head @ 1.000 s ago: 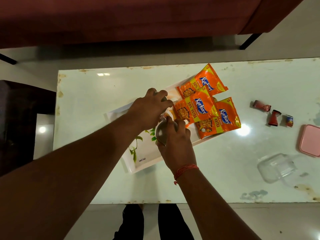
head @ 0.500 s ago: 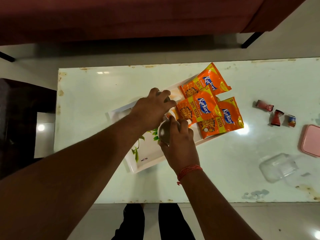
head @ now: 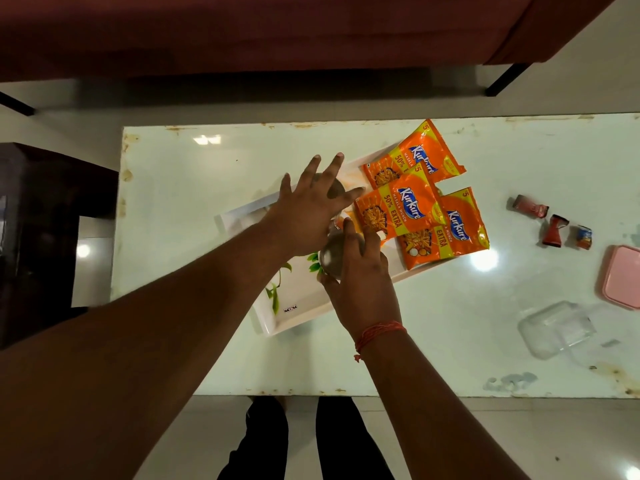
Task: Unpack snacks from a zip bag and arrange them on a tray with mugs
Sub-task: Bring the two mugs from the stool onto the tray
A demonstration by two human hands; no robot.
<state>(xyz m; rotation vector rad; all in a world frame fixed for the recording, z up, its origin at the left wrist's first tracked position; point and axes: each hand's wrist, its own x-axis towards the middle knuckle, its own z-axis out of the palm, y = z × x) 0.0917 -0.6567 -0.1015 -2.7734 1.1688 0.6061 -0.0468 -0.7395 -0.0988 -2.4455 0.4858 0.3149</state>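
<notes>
We see three snack packets (head: pixel 401 206) on the tray (head: pixel 298 306), our left hand (head: pixel 311 206) spread over one mug (head: pixel 334 190), right hand (head: pixel 360 271) gripping another (head: pixel 330 259); three wrappers (head: pixel 554 225) lie on the table (head: pixel 207 174)

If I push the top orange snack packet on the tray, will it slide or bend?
The top orange snack packet looks glossy, so it would probably slide easily over the packets beneath. It seems puffed and thin-walled, likely light and somewhat floppy. It overlaps others on the tray, so pushing may shift them.
</notes>
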